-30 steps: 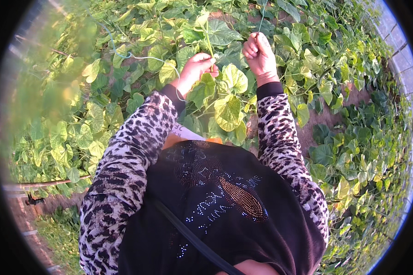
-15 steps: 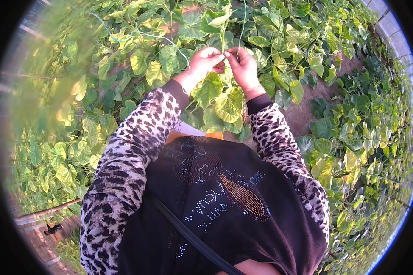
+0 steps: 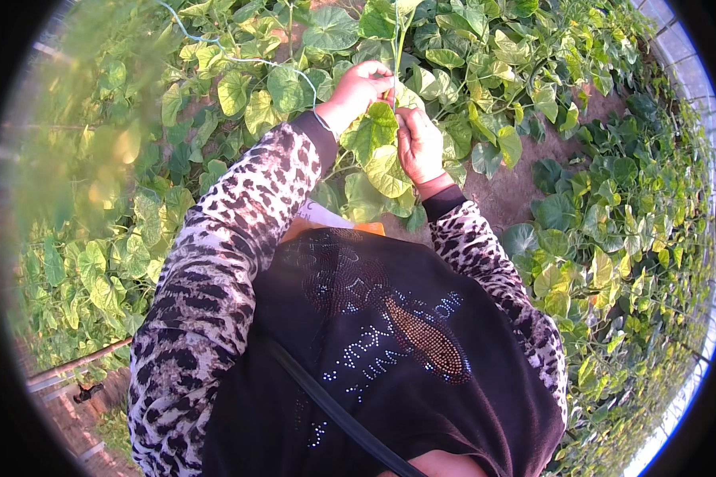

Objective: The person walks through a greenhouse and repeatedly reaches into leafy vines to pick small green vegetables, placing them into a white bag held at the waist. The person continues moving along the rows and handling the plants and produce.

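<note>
My left hand (image 3: 362, 86) is raised in front of me and pinches a thin green vine stem (image 3: 395, 40) that rises toward the top of the view. My right hand (image 3: 418, 145) sits just below it, fingers closed around the same stem where large yellow-green leaves (image 3: 383, 163) hang. A pale string (image 3: 239, 57) runs from the upper left toward my left wrist. Both sleeves are leopard-patterned, over a dark top with small studs.
Rows of broad-leaved vines (image 3: 612, 230) cover the ground left and right. A strip of bare brown soil (image 3: 517, 191) runs past my right arm. An orange and white object (image 3: 326, 222) lies below the leaves. A pipe (image 3: 79, 362) crosses the lower left.
My right hand came down from the stem higher up and joined my left hand. Both hands now sit stacked close on the stem, left above right.
</note>
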A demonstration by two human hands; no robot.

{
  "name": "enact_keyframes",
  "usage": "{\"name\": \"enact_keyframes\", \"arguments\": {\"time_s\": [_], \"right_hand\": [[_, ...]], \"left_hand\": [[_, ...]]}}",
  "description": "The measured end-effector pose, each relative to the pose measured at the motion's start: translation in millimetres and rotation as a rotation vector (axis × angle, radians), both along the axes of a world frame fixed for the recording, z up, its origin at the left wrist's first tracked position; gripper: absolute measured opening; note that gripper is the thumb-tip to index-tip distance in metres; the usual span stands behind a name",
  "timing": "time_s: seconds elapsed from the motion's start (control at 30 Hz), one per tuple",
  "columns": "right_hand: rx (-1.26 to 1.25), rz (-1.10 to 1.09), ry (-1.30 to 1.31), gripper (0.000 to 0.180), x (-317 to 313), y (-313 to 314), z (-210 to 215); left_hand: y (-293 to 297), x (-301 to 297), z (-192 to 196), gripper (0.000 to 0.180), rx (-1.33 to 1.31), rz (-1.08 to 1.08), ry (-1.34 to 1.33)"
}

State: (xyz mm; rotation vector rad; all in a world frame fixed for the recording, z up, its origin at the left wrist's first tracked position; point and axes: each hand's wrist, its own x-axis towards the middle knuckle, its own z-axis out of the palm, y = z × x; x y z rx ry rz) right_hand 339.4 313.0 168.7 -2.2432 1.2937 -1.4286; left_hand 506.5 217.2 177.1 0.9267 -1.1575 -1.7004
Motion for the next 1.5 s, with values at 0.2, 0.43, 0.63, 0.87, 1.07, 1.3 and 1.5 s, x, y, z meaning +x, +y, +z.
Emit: {"name": "enact_keyframes", "arguments": {"time_s": [0.2, 0.43, 0.63, 0.87, 1.07, 1.3, 1.5], "right_hand": [[0.640, 0.138, -0.539, 0.023, -20.1, -23.7, -25.4], [0.536, 0.192, -0.232, 0.025, -56.8, -34.3, -58.2], [0.484, 0.165, -0.033, 0.021, -49.4, -18.7, -14.3], [0.654, 0.209, -0.064, 0.021, -42.0, -20.5, -6.5], [0.813, -0.043, -0.419, 0.015, -39.3, -23.4, 0.8], [0.727, 0.389, -0.803, 0.013, -30.0, -28.8, 2.6], [0.842, 0.481, -0.805, 0.019, -37.5, -33.1, 4.3]], "left_hand": [[19.7, -12.6, -1.8, 0.019, -0.036, -0.101, -0.056], [44.0, -17.0, -3.0, 0.016, -0.140, -0.083, -0.077], [55.0, -13.6, -21.7, 0.014, -0.252, 0.029, -0.141], [60.0, -11.0, -19.4, 0.021, -0.242, -0.043, -0.167], [54.7, -7.1, -5.6, 0.019, -0.014, -0.064, -0.069], [42.9, -6.3, 12.4, 0.041, 0.069, -0.251, 0.001], [46.7, -11.1, 12.3, 0.035, 0.144, -0.129, -0.026]]}}
